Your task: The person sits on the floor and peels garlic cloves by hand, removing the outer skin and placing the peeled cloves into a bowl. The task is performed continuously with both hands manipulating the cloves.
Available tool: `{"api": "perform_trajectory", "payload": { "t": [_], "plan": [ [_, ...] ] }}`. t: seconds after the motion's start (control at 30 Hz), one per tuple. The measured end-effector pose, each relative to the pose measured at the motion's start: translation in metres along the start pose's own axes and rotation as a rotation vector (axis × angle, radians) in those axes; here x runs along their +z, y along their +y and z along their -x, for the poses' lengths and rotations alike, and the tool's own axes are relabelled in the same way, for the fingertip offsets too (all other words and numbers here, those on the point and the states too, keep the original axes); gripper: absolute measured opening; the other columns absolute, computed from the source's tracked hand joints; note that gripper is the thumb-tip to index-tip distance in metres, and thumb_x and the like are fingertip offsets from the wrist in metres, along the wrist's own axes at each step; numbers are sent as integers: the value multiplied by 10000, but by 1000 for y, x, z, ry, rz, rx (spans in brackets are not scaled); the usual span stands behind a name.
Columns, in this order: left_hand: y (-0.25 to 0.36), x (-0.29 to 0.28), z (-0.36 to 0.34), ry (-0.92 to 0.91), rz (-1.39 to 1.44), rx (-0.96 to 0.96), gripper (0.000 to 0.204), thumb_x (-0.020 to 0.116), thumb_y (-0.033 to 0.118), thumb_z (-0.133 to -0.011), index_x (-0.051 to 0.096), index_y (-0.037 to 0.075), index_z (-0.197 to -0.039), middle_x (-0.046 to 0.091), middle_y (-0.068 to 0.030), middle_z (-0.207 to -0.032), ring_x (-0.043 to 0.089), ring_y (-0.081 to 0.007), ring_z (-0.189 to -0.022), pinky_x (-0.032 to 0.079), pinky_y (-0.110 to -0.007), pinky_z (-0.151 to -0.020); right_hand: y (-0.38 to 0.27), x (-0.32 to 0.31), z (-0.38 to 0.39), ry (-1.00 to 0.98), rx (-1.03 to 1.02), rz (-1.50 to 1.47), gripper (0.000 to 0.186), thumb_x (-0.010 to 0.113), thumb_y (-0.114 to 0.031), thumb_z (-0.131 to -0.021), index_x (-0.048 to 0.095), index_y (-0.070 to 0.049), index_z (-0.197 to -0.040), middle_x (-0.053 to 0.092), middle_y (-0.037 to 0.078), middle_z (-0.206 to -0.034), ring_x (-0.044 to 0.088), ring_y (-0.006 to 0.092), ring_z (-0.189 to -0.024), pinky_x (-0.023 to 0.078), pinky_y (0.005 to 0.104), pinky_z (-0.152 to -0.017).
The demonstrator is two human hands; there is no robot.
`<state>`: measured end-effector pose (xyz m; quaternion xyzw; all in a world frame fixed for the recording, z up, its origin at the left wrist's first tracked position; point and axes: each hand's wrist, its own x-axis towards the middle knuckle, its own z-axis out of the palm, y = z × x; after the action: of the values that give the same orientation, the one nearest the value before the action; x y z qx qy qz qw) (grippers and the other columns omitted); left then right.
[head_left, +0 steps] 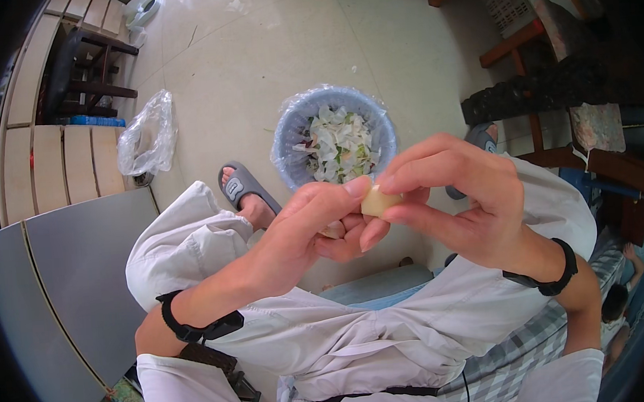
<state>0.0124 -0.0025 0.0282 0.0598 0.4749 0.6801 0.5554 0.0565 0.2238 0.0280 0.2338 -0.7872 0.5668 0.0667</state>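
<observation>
A pale yellow peeled garlic clove (376, 202) is held up above my lap, at the near rim of a bin. The fingers and thumb of my right hand (456, 195) pinch it from the right. My left hand (305, 228) is closed, its thumb tip against the clove's upper left side. Something small and whitish (332, 230) shows between the curled fingers of my left hand; its kind is unclear. Just beyond both hands stands the blue bin (286, 147), lined with a clear bag. Papery white skins and green scraps (340, 146) lie in it.
Grey slippers (246, 187) are on my feet beside the bin. A crumpled clear plastic bag (149, 134) lies on the tiled floor at the left, near wooden drawers (50, 164) and a dark stool (93, 82). Wooden furniture (533, 123) stands at right; another person (617, 307) is at lower right.
</observation>
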Motion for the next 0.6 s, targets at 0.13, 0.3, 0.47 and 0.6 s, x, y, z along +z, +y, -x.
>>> {"api": "perform_trajectory", "payload": {
  "t": [0.13, 0.3, 0.47, 0.6],
  "plan": [
    [1, 3, 0, 9, 33, -7, 566, 321, 422, -1099, 487, 74, -685, 294, 45, -569, 245, -119, -568, 268, -294, -596, 2, 1, 2, 6, -16, -40, 302, 838, 15, -805, 706, -15, -1075, 728, 145, -1022, 694, 150, -805, 548, 251, -666],
    [3, 4, 0, 27, 39, -7, 573, 319, 418, -1100, 473, 78, -666, 286, 44, -562, 248, -123, -565, 266, -294, -592, -2, 2, -1, 26, -6, -1, 284, 850, -1, -797, 696, -15, -1036, 729, 146, -1005, 695, 165, -791, 551, 266, -669],
    [4, 5, -1, 25, 58, -25, 575, 315, 415, -1101, 448, 87, -648, 290, 42, -558, 252, -126, -561, 273, -297, -590, 4, 1, -1, 19, -54, -40, 296, 857, -14, -794, 694, -9, -1041, 725, 155, -1003, 689, 165, -777, 554, 267, -673],
    [3, 4, 0, 3, 61, -35, 567, 311, 410, -1103, 418, 99, -641, 292, 41, -557, 255, -125, -561, 273, -298, -586, -2, 2, -3, 30, -32, -36, 276, 861, -30, -797, 684, -7, -1007, 723, 159, -1000, 688, 165, -772, 559, 263, -670]
  ]
}}
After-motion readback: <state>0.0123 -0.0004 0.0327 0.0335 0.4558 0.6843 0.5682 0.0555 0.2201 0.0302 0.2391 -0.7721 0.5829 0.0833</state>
